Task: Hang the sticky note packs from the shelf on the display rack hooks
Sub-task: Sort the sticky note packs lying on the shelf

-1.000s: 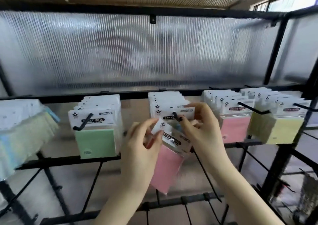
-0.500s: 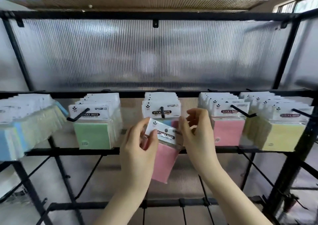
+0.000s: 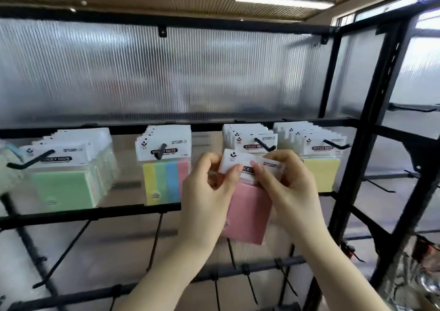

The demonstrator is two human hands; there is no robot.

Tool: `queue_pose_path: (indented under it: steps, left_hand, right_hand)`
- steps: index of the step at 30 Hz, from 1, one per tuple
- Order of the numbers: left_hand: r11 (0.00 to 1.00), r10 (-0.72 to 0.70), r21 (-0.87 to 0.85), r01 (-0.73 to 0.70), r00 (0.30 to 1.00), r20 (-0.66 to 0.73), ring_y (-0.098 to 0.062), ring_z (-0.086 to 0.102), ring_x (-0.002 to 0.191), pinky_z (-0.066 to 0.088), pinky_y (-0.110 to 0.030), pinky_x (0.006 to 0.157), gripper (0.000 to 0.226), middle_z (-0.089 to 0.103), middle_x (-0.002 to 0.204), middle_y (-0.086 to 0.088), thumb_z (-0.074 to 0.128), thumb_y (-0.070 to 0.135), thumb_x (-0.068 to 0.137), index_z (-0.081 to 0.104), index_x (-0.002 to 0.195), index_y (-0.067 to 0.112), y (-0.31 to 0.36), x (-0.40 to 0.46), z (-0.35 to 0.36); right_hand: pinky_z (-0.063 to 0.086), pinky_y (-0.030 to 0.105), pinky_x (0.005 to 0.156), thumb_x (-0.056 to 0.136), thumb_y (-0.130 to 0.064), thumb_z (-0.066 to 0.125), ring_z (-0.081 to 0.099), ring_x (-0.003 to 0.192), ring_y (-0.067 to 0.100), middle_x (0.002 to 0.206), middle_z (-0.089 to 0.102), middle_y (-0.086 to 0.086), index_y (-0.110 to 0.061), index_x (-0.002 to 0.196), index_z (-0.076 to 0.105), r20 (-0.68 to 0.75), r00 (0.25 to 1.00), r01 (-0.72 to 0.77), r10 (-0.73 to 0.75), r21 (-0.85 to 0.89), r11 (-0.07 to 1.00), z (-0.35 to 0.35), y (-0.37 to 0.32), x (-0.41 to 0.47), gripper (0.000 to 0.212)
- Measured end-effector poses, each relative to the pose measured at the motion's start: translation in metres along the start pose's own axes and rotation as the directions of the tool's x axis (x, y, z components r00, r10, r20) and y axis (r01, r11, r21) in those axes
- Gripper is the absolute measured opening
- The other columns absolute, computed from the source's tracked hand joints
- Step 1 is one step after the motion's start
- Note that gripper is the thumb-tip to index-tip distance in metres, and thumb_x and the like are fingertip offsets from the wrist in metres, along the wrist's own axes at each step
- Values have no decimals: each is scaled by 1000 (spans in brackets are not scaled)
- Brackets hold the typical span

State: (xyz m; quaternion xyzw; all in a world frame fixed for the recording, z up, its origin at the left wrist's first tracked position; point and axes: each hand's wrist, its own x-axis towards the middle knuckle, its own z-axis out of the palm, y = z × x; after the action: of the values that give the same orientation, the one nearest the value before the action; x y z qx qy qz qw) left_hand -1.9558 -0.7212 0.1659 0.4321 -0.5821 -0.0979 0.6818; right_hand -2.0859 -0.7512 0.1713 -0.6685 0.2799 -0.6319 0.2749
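Note:
A pink sticky note pack [image 3: 247, 213] with a white header card hangs between my two hands. My left hand [image 3: 207, 191] pinches the header's left part and my right hand [image 3: 288, 187] pinches its right part. The pack is just below and in front of a black hook [image 3: 265, 146] that carries several pink-labelled packs [image 3: 250, 139]. Other hooks on the same rail carry green packs [image 3: 64, 187], multicolour striped packs [image 3: 164, 179] and yellow packs [image 3: 321, 172].
The black display rack [image 3: 371, 167] has a ribbed translucent back panel [image 3: 166, 72]. Bare hooks [image 3: 66, 251] stick out from the lower rails. More bare hooks [image 3: 381, 187] sit on the rack section to the right.
The pink pack has moved right, from in front of the striped packs to in front of the pink packs' hook. My right hand now pinches its header. The camera has turned right.

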Motion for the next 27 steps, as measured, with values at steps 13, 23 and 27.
queue_pose_path:
  steps: [13, 23, 27]
  left_hand:
    - [1000, -20, 14, 19, 994, 111, -29, 42, 64, 36, -37, 59, 37, 46, 68, -20, 62, 27, 90, 46, 77, -4, -2, 32, 41]
    - [978, -25, 202, 47, 994, -109, 0, 50, 81, 40, -7, 71, 32, 52, 92, 7, 72, 26, 81, 49, 102, 18, -42, 27, 45]
    - [964, -112, 234, 128, 990, -82, -11, 55, 80, 48, -22, 71, 30, 56, 91, 2, 71, 30, 82, 50, 98, 15, -60, 28, 47]
  right_hand:
    - [40, 6, 56, 89, -7, 65, 58, 57, -4, 61, 60, -11, -22, 96, 55, -145, 990, 1, -2, -2, 1000, -20, 11, 25, 20]
    - [47, 27, 93, 85, -5, 67, 54, 109, 12, 116, 53, -5, -26, 118, 40, -133, 991, -61, 35, -202, 977, -14, 45, 33, 47]
    - [43, 15, 88, 87, -13, 68, 54, 103, 5, 113, 56, -5, -13, 129, 44, -99, 988, -142, 119, -274, 951, -8, 62, 36, 48]
